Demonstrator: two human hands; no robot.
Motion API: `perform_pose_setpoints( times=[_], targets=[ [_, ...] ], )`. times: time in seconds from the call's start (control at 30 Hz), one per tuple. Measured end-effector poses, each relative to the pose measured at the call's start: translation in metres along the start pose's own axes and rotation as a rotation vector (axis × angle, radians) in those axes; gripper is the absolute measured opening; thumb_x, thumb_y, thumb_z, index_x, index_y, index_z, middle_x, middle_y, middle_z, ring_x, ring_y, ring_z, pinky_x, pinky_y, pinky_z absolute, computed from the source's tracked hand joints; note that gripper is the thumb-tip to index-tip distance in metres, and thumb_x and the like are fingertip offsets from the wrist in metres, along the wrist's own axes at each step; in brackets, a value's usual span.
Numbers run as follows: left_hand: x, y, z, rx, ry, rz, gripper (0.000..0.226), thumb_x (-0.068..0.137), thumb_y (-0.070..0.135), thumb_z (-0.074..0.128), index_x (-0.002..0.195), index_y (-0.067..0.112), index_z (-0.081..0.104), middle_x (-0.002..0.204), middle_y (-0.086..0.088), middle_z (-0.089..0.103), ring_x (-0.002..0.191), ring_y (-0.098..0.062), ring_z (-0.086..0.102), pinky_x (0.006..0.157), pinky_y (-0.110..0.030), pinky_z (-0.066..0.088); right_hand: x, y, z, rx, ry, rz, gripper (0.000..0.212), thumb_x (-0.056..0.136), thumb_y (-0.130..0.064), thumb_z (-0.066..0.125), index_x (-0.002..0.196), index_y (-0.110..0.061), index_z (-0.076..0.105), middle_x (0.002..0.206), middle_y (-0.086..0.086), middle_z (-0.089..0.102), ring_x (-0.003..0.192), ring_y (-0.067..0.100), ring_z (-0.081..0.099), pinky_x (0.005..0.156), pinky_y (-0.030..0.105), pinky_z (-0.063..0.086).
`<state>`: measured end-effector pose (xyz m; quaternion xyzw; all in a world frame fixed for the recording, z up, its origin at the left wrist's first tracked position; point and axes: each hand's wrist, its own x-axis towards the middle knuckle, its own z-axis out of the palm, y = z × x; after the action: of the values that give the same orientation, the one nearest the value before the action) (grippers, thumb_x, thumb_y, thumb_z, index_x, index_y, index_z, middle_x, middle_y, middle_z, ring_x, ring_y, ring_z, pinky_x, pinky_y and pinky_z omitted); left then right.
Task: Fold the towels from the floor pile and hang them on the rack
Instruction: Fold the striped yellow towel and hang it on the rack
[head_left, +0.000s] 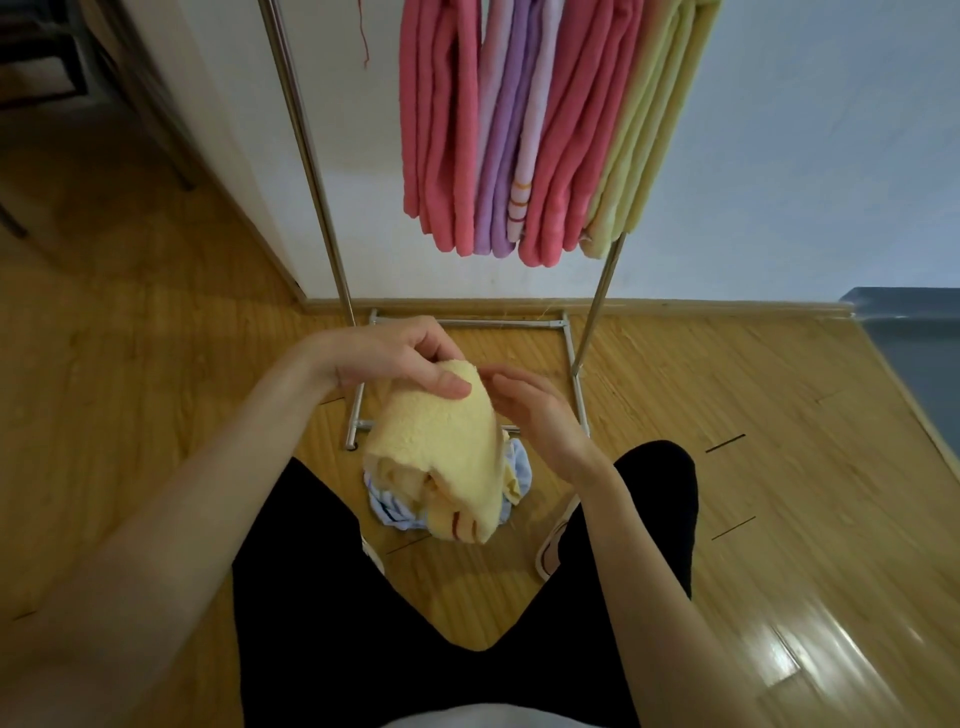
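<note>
The left hand (400, 358) pinches the top of a yellow towel (441, 452), which hangs down between the knees. The right hand (535, 415) is flat and open, touching the towel's side. A blue striped towel (392, 512) lies on the wood floor (156, 364) right under it. Behind stands the metal rack (332, 244), already full of pink towels (441, 130), purple towels (501, 130) and green towels (639, 130).
</note>
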<state>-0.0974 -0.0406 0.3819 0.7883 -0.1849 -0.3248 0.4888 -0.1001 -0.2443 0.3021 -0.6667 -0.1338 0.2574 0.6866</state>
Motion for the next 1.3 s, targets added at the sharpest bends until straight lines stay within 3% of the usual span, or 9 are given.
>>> perform_pose_setpoints(
  times=[0.17, 0.23, 0.33, 0.5, 0.7, 0.87, 1.0, 1.1, 1.3],
  targets=[
    [-0.012, -0.003, -0.002, -0.024, 0.012, 0.004, 0.041, 0.066, 0.054, 0.076, 0.084, 0.018, 0.076, 0.084, -0.002, 0.069, 0.080, -0.018, 0.067, 0.065, -0.021, 0.051, -0.003, -0.005, 0.005, 0.053, -0.294, 0.075, 0.047, 0.086, -0.025, 0.060, 0.108, 0.016, 0.054, 0.107, 0.021, 0.058, 0.102, 0.034, 0.054, 0.098, 0.052, 0.038],
    [-0.019, -0.005, -0.005, -0.054, 0.062, 0.006, 0.028, 0.070, 0.044, 0.077, 0.083, 0.019, 0.076, 0.083, -0.002, 0.070, 0.077, -0.017, 0.067, 0.062, -0.019, 0.051, -0.003, -0.012, 0.002, 0.001, -0.279, 0.054, 0.032, 0.089, -0.016, 0.062, 0.107, 0.011, 0.058, 0.104, 0.017, 0.063, 0.099, 0.031, 0.060, 0.092, 0.050, 0.044],
    [-0.027, -0.008, -0.013, -0.018, 0.177, 0.021, 0.051, 0.066, 0.054, 0.078, 0.093, 0.011, 0.073, 0.088, -0.009, 0.070, 0.080, -0.022, 0.067, 0.065, -0.021, 0.052, 0.001, -0.032, -0.007, -0.027, -0.218, -0.019, 0.005, 0.087, -0.014, 0.064, 0.090, -0.010, 0.064, 0.090, 0.003, 0.067, 0.087, 0.020, 0.064, 0.076, 0.032, 0.051],
    [-0.050, -0.008, -0.025, -0.078, 0.217, 0.069, 0.042, 0.083, 0.024, 0.073, 0.119, 0.019, 0.052, 0.112, -0.030, 0.059, 0.102, -0.045, 0.058, 0.085, -0.045, 0.052, 0.006, -0.064, -0.028, -0.239, -0.104, -0.125, 0.018, 0.087, -0.017, 0.067, 0.086, -0.001, 0.058, 0.083, 0.009, 0.061, 0.077, 0.022, 0.058, 0.070, 0.037, 0.047],
    [-0.050, 0.004, -0.036, 0.503, 0.156, -0.127, 0.023, 0.087, 0.006, 0.064, 0.094, 0.026, 0.074, 0.091, 0.030, 0.065, 0.093, 0.006, 0.059, 0.089, -0.022, 0.047, 0.014, -0.100, -0.019, -0.683, -0.271, -0.224, 0.031, 0.085, 0.001, 0.062, 0.105, -0.012, 0.041, 0.075, 0.017, 0.049, 0.060, 0.012, 0.042, 0.056, 0.025, 0.039],
    [-0.055, 0.022, -0.062, 0.654, 0.413, -0.180, 0.030, 0.089, 0.007, 0.062, 0.107, 0.029, 0.070, 0.098, 0.021, 0.058, 0.099, -0.001, 0.055, 0.087, -0.022, 0.042, 0.046, -0.132, 0.001, -1.092, -0.433, -0.305, 0.032, 0.081, 0.008, 0.049, 0.095, -0.015, 0.066, 0.097, -0.006, 0.063, 0.088, 0.016, 0.058, 0.080, 0.030, 0.047],
    [-0.062, 0.033, -0.080, 0.843, 0.691, -0.142, 0.038, 0.092, 0.010, 0.057, 0.127, 0.025, 0.059, 0.109, 0.007, 0.055, 0.103, -0.011, 0.051, 0.088, -0.026, 0.041, 0.079, -0.165, 0.012, -1.233, -0.287, -0.347, 0.035, 0.086, 0.004, 0.049, 0.110, -0.011, 0.070, 0.113, -0.002, 0.067, 0.104, 0.013, 0.062, 0.089, 0.019, 0.043],
    [-0.069, 0.040, -0.088, 0.880, 0.963, -0.044, 0.039, 0.095, 0.014, 0.052, 0.134, 0.022, 0.054, 0.105, 0.007, 0.051, 0.095, -0.008, 0.048, 0.080, -0.019, 0.036, 0.089, -0.201, 0.025, -1.226, -0.162, -0.461, 0.027, 0.095, -0.023, 0.055, 0.115, -0.008, 0.066, 0.101, -0.004, 0.066, 0.085, -0.001, 0.063, 0.073, 0.007, 0.039],
    [-0.068, 0.062, -0.121, 0.924, 1.287, 0.015, 0.036, 0.094, 0.023, 0.053, 0.130, 0.014, 0.053, 0.116, -0.007, 0.056, 0.106, -0.021, 0.054, 0.090, -0.029, 0.039, 0.114, -0.239, 0.053, -1.068, -0.024, -0.552, 0.057, 0.100, -0.045, 0.031, 0.086, 0.001, 0.062, 0.078, 0.015, 0.049, 0.068, 0.020, 0.045, 0.058, 0.017, 0.033]
  ],
)
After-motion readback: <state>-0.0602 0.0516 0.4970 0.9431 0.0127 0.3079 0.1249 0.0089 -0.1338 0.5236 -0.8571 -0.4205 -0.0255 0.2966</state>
